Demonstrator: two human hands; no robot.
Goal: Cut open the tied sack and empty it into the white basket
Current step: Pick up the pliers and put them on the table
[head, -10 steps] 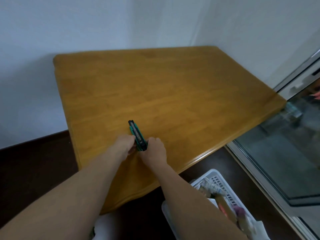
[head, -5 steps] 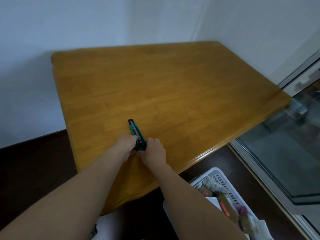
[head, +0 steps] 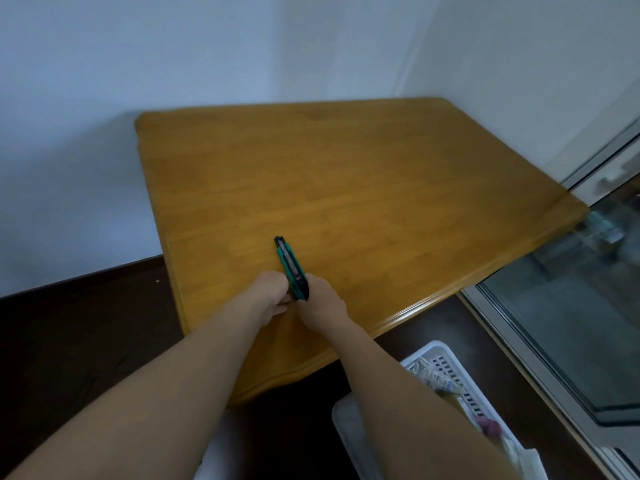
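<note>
I see a green and black utility knife (head: 292, 268) over the near part of the wooden table (head: 363, 188), its black tip pointing away from me and slightly left. Both hands meet at its rear end. My right hand (head: 320, 304) is closed around the back of the handle from the right side, and my left hand (head: 272, 296) is curled against the knife from the left, fingers pinched at the same end. I cannot tell whether the blade is out or whether the knife rests on the wood or is held just above it.

The tied sack I cannot pick out with confidence; a pale shape (head: 214, 455) shows low between my forearms, below the table's near edge, but it is too cropped to name.

The white basket (head: 446, 362) sits on the dark floor (head: 86, 341) to my right, near the table's front corner, partly hidden behind my right forearm. It has slotted walls and holds packets and papers, with something purple (head: 488, 427) among them.

Farther right a glass sliding door (head: 571, 323) in a pale frame runs along the floor. Plain white walls (head: 207, 57) meet in a corner behind the table.
</note>
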